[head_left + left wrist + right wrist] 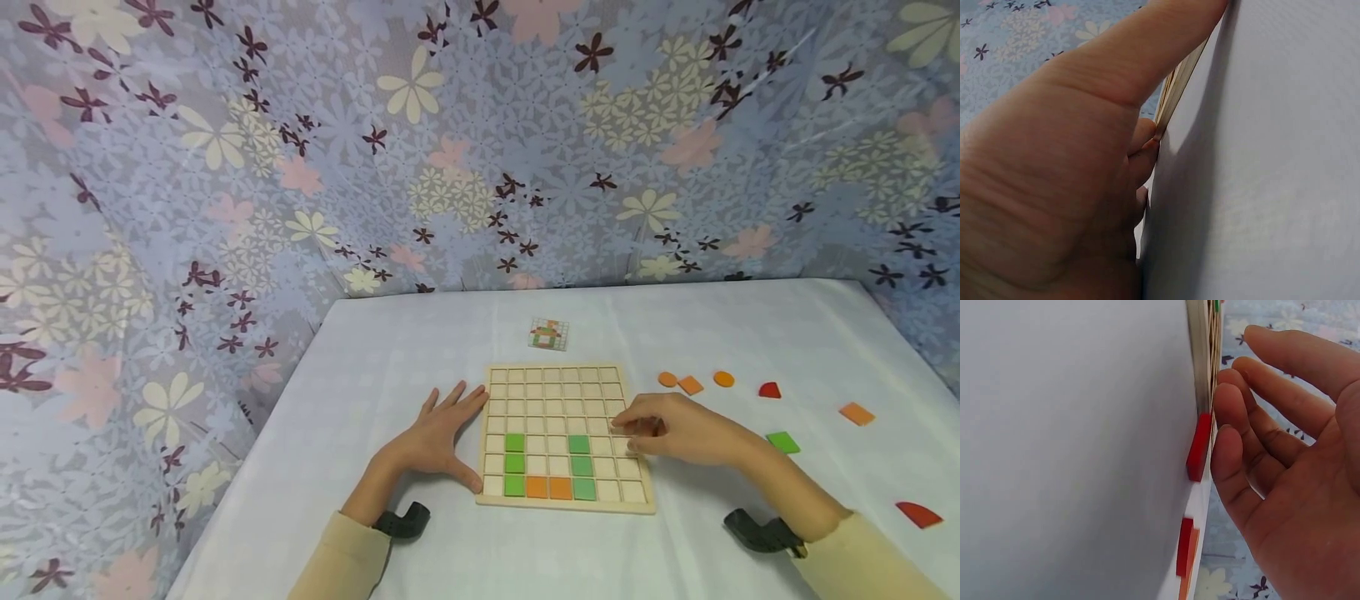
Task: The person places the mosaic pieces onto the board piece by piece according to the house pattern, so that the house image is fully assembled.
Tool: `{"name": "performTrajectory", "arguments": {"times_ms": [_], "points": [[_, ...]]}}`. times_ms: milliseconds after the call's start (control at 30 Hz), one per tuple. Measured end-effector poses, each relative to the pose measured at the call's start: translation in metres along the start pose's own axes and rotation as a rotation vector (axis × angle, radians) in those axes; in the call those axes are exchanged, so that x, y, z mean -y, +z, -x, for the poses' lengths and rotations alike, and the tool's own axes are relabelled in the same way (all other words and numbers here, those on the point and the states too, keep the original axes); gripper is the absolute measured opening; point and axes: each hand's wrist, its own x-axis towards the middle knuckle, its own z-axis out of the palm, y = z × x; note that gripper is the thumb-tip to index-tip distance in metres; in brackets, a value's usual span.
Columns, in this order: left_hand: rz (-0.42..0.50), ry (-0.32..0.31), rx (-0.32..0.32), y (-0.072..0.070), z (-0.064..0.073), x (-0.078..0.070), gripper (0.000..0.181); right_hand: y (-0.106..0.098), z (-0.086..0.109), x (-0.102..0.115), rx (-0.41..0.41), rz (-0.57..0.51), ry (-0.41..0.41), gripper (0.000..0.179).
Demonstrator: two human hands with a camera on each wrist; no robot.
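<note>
Head: my left grip point(441, 437), spread, is touching the board point(556, 446); my right grip point(675, 427), half-open, empty, is hovering over it.

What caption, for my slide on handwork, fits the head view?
Left hand touching the board, right hand over its right edge, green tiles and orange tiles forming a U on it.

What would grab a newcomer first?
Probably the blue floral fabric backdrop across the head view's upper part. Then the pale wooden grid board on the white cloth, green and orange square tiles in its nearest rows, bare left hand at its left edge, bare right hand over its right.
</note>
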Motion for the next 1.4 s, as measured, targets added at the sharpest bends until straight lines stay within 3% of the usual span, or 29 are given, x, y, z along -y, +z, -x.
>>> {"name": "performTrajectory", "arguments": {"times_ms": [333, 533, 1200, 1400], "points": [[0.008, 0.006, -0.01, 0.004, 0.001, 0.001, 0.137, -0.01, 0.022, -0.01, -0.025, 0.045, 0.012, 0.033], [-0.009, -0.004, -0.003, 0.001, 0.003, 0.004, 0.137, -0.016, 0.035, -0.011, -0.067, 0.113, 0.077, 0.033], [0.002, 0.012, -0.009, -0.003, 0.0, 0.001, 0.137, -0.04, 0.081, -0.034, -0.157, 0.117, 0.256, 0.046], [-0.001, 0.007, -0.005, -0.003, 0.001, 0.002, 0.137, -0.046, 0.088, -0.044, -0.146, 0.225, 0.323, 0.053]]}}
